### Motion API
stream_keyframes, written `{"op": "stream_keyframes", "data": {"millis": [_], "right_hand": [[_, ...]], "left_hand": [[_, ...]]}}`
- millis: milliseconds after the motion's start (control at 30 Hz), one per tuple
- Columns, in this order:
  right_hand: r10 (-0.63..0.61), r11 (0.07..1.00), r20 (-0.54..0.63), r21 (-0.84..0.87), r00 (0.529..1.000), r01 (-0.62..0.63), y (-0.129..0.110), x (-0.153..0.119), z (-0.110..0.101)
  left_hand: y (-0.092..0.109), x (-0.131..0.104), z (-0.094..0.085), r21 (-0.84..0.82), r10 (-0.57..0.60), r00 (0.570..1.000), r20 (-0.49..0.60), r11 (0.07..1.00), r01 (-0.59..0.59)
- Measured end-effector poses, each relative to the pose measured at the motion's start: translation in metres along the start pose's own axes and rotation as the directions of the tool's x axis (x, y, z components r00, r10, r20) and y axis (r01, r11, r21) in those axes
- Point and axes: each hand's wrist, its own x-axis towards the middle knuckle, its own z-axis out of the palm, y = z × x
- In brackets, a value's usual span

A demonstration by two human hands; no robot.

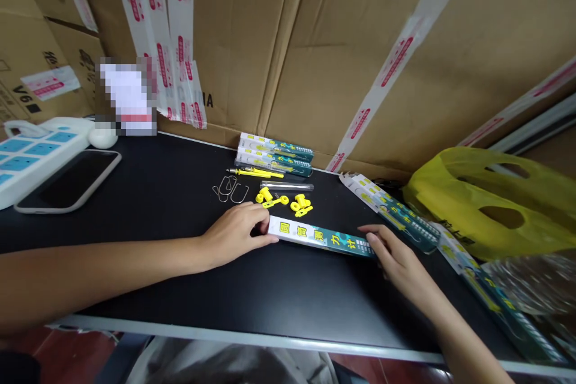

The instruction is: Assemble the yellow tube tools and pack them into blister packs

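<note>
A long, narrow spring scale box (320,236), white at one end and dark green at the other with yellow lettering, lies level between my hands. My left hand (240,229) grips its white end, fingers curled behind and thumb in front. At the green end, my right hand (396,254) holds the corner between thumb and fingers. Just beyond the box are small yellow plastic parts (301,203), a clear tube (287,186), bent metal hooks (230,188) and thin yellow rods (257,173).
More such boxes (274,153) are stacked against the cardboard wall (360,42), and others (391,210) lie at the right. A yellow plastic bag (486,198) rests beyond them. At the left are a phone (69,183) and a white power strip (40,153). The black table (225,300) has a pale front edge.
</note>
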Motion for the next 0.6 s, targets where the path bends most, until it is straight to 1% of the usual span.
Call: {"op": "stream_keyframes", "data": {"millis": [100,167,233,300,333,400,467,600], "right_hand": [[-0.042,0.999,-0.096,-0.027,0.994,0.04,-0.008,0.009,-0.004],[-0.077,0.996,-0.133,-0.057,0.988,0.069,-0.013,0.017,-0.007],[-0.137,0.99,-0.129,-0.031,0.982,0.134,-0.018,0.028,-0.007],[-0.206,0.976,-0.097,0.051,0.974,0.212,-0.02,0.044,-0.003],[-0.23,0.967,-0.068,0.093,0.971,0.236,-0.02,0.053,0.001],[-0.253,0.95,-0.071,0.173,0.965,0.261,-0.02,0.075,0.009],[-0.275,0.931,-0.094,0.225,0.957,0.289,-0.021,0.099,0.017],[-0.276,0.915,-0.165,0.258,0.947,0.311,-0.024,0.145,0.032]], "left_hand": [[0.0,0.004,-0.011,0.017,0.07,0.993,-0.091,0.998,-0.069],[-0.002,0.009,-0.02,0.029,0.089,0.98,-0.179,0.996,-0.085],[-0.007,0.016,-0.03,0.042,0.049,0.959,-0.279,0.998,-0.039],[-0.017,0.023,-0.038,0.029,-0.022,0.928,-0.373,0.999,0.035],[-0.022,0.026,-0.041,0.025,-0.048,0.915,-0.399,0.998,0.064],[-0.035,0.033,-0.045,0.026,-0.081,0.901,-0.427,0.994,0.102],[-0.049,0.039,-0.046,-0.019,-0.122,0.888,-0.443,0.992,0.127],[-0.074,0.051,-0.048,-0.121,-0.198,0.865,-0.461,0.98,0.16]]}}
